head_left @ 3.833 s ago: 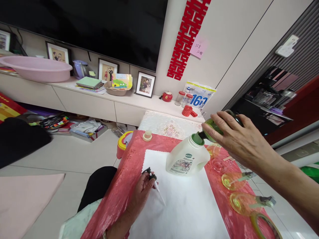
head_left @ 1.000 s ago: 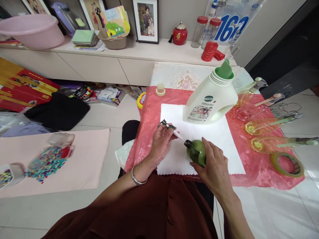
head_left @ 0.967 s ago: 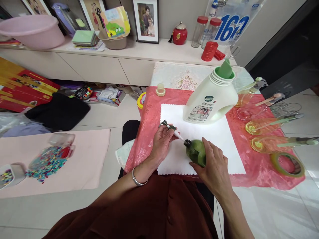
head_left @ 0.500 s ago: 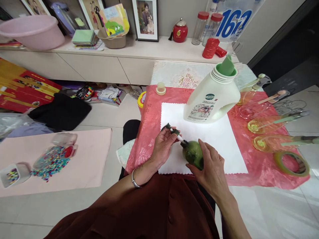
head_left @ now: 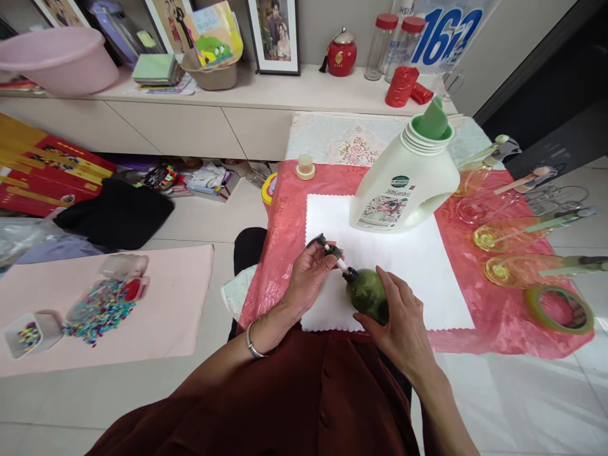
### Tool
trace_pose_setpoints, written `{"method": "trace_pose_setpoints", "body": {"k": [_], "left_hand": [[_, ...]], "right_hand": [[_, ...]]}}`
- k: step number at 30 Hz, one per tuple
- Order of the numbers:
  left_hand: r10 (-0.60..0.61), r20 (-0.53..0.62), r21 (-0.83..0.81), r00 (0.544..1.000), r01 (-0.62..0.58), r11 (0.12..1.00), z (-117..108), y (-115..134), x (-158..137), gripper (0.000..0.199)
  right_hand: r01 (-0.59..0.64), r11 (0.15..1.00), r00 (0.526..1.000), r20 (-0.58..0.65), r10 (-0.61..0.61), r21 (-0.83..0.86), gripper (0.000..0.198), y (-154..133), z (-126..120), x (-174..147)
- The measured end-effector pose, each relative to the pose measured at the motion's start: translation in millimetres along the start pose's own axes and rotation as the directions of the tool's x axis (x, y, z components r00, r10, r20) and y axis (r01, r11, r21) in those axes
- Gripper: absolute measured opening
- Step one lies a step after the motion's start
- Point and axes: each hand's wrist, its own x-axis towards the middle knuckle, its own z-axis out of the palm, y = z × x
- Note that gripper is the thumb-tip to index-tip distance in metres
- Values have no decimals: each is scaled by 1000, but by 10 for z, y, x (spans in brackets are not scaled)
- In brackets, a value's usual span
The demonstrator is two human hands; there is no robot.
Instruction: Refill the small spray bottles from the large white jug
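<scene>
My right hand [head_left: 398, 316] grips a small dark green bottle [head_left: 365, 293], tilted with its neck pointing up-left, over the near edge of a white cloth [head_left: 418, 272]. My left hand [head_left: 310, 276] pinches a black pump head [head_left: 325, 244]; its white tube runs into the bottle's neck. Behind them on the cloth stands a large white detergent jug [head_left: 403, 183] with a green spout, its cap off.
The cloth lies on a red plastic cover [head_left: 285, 221]. A cream cap [head_left: 304, 166] sits at the far left. Several glass dishes with tools [head_left: 503, 235] and a tape roll [head_left: 560, 309] line the right side. Bead containers [head_left: 102, 301] rest on a pink mat at left.
Since 3.8 s ago the green bottle came down from the jug's spout to the cloth. Over the last second the pump tube has slid further into the bottle's neck.
</scene>
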Motion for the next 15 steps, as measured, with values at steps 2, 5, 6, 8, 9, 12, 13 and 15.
{"method": "trace_pose_setpoints", "body": {"k": [2, 5, 6, 8, 9, 12, 13, 15], "left_hand": [[-10, 22, 2, 1000, 10, 1000, -4, -15, -11, 47], [-29, 39, -7, 999, 30, 1000, 5, -37, -37, 46], [-36, 44, -12, 998, 37, 999, 11, -43, -46, 46], [-48, 56, -25, 997, 49, 998, 23, -52, -62, 47], [-52, 61, -32, 997, 54, 998, 29, -57, -69, 47], [-65, 66, -45, 996, 68, 997, 38, -73, -89, 49], [-71, 67, -45, 995, 75, 996, 39, -79, -95, 49], [-88, 72, -42, 994, 91, 995, 40, -89, -105, 50]], "right_hand": [[2, 1000, 1000, -2, -2, 6, 67, -10, 2, 2], [2, 1000, 1000, -3, -2, 24, 68, -30, 1, 8], [1, 1000, 1000, -5, -1, 31, 69, -36, -1, 11], [-4, 999, 1000, -7, 4, 44, 69, -46, -6, 15], [-6, 999, 1000, -8, 6, 50, 69, -49, -9, 18], [-6, 998, 1000, -10, 7, 66, 69, -52, -19, 23], [-4, 997, 1000, -9, 4, 71, 69, -52, -22, 25], [7, 997, 1000, -12, -6, 77, 70, -52, -28, 27]]}}
